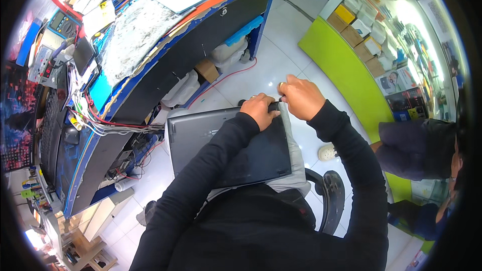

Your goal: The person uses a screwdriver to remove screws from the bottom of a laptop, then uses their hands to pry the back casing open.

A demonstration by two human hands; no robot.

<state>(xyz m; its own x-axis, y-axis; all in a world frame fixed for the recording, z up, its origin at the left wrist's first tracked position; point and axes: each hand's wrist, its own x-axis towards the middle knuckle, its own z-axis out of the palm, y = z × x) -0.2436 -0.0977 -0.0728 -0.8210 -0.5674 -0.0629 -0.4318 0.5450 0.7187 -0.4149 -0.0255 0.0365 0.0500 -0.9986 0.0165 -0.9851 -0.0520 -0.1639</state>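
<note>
**Left hand [258, 111] and right hand [303, 98] work close together at one corner of a dark laptop [261, 153]**

The laptop lies flat and closed, just under the left fingers, and it rests on the grey trousers [297, 155] of the seated person. It seems that its underside looks up. Most of its surface spreads to the left of the fingers and nearer to the body.

The left fingers are bent and lie close to each other, at the far edge of the laptop near its right corner; the thumb is on the surface. I cannot tell if they grip the edge or only press on it.

The right fingers are curled inward, with little opening, just beside the left ones and a bit beyond the corner. I cannot tell what they have hold of, because the knuckles hide it.

Left of the fingers, and well apart, stands a workbench [221, 32] with a dark front. On its side farthest from the fingers are a keyboard [50, 130], a mouse [71, 135] and a multimeter [63, 23]. Right of the fingers is a green counter [346, 60]. Nearer to the body than the right fingers, a cream clog [328, 152] is on the tiled floor [281, 35], and a black chair arm [333, 195] is nearer again.
</note>
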